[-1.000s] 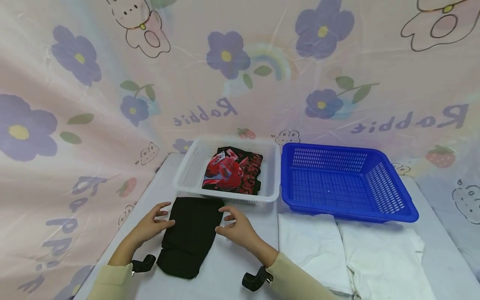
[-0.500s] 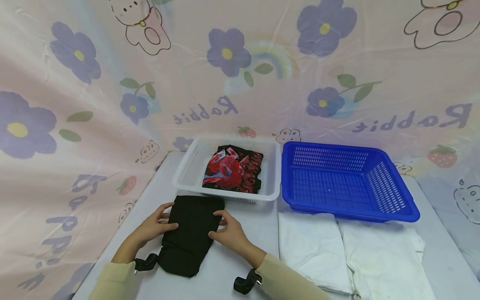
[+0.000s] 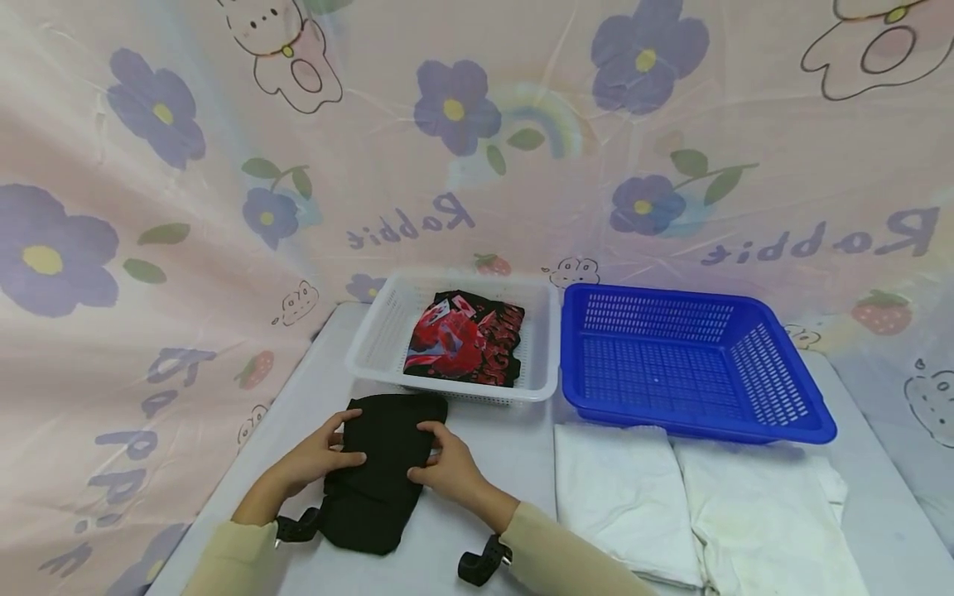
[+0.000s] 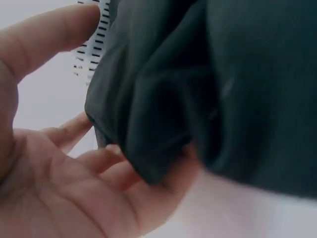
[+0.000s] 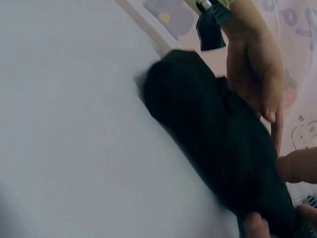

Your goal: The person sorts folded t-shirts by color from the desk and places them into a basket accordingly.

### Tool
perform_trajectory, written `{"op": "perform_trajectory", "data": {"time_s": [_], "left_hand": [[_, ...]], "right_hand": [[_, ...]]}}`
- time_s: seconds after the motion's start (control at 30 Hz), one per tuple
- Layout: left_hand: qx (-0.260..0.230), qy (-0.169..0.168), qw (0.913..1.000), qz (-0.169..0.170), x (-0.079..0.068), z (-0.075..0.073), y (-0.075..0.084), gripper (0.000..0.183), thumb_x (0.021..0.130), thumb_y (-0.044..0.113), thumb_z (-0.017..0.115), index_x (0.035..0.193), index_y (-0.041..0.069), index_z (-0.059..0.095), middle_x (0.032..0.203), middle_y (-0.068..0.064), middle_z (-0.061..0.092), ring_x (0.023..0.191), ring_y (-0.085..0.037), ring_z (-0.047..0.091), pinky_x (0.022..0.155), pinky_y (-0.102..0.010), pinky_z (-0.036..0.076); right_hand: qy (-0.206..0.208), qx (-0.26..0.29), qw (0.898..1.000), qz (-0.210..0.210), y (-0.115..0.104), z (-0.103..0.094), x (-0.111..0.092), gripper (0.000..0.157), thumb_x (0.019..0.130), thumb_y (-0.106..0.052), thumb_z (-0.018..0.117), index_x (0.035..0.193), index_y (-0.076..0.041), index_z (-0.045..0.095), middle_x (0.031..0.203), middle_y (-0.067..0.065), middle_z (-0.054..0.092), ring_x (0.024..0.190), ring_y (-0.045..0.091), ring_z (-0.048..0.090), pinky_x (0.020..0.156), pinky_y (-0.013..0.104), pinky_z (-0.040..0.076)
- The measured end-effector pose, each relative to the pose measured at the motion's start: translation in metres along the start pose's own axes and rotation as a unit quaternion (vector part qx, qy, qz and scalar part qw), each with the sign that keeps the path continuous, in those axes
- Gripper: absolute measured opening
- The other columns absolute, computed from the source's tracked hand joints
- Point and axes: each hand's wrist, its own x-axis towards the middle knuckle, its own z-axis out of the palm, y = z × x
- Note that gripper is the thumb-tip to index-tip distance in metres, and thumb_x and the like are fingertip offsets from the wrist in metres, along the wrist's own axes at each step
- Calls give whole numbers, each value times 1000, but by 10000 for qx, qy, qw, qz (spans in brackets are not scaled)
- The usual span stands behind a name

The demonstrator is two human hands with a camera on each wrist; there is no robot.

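Head cam, remote feed: I've got L hand (image 3: 316, 455) & R hand (image 3: 450, 472) gripping opp. sides of a folded soft black cloth (image 3: 383, 472), on or just off the white-topped bench (image 3: 514, 443). To its R: folded white cloth (image 3: 622, 497), off-white cloth (image 3: 768, 513). Behind: white plastic mesh basket (image 3: 532, 392) w/ folded red-printed black garment (image 3: 462, 339); blue plastic mesh basket (image 3: 648, 372), nothing in yet. I'd est. one done, three left.

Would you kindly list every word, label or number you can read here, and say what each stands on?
"Rabbit", mirrored: on the curtain, twice along the back.
"Rabbit", apparently, mirrored and distorted: down the curtain's left side.
Red lettering on the printed cloth in the white basket: too small and stylised to read.
I see no lettering on the black cloth or the blue basket.
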Motion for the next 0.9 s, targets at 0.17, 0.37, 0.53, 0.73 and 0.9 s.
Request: {"op": "perform_trajectory", "data": {"time_s": [0.17, 0.37, 0.53, 0.73, 0.9], "left_hand": [[-234, -313, 9991, 134, 0, 7, 0, 85, 87, 21, 71, 153, 17, 17, 145, -33, 33, 117, -38, 55, 88, -51, 50], [-258, -462, 9977, 414, -1, 13, 1, 86, 88, 19, 70, 153, 15, 14, 148, -33, 29, 126, -42, 46, 93, -52, 48], [-277, -473, 9972, 503, -5, 17, 5, 86, 88, 18, 70, 153, 14, 13, 146, -34, 29, 126, -43, 45, 92, -52, 49], [-248, -305, 9973, 616, -12, 21, 8, 86, 87, 19, 71, 152, 15, 15, 146, -31, 29, 126, -42, 45, 89, -49, 50], [-302, -209, 9973, 629, -19, 24, 10, 87, 87, 19, 71, 153, 16, 14, 145, -32, 28, 119, -41, 52, 85, -47, 53]], "right_hand": [[-250, 120, 9996, -71, -1, -3, 0, 66, 73, -1, 77, 133, -9, 51, 104, 12, 60, 74, 11, 59, 61, 23, 49], [-385, -432, 9983, -68, -1, -4, -3, 69, 71, -4, 79, 134, -15, 50, 123, 12, 57, 95, 17, 57, 81, 36, 50], [-375, -962, 9946, -130, -3, -8, -8, 70, 72, -7, 78, 134, -19, 49, 134, 12, 54, 108, 23, 53, 91, 48, 46], [-495, -980, 9937, -221, -10, -13, -11, 71, 73, -3, 77, 135, -20, 47, 131, 12, 55, 98, 20, 52, 85, 43, 46], [-571, -981, 9932, -243, -13, -13, -14, 71, 75, -3, 76, 136, -22, 46, 132, 10, 53, 89, 16, 51, 81, 36, 45]]}}
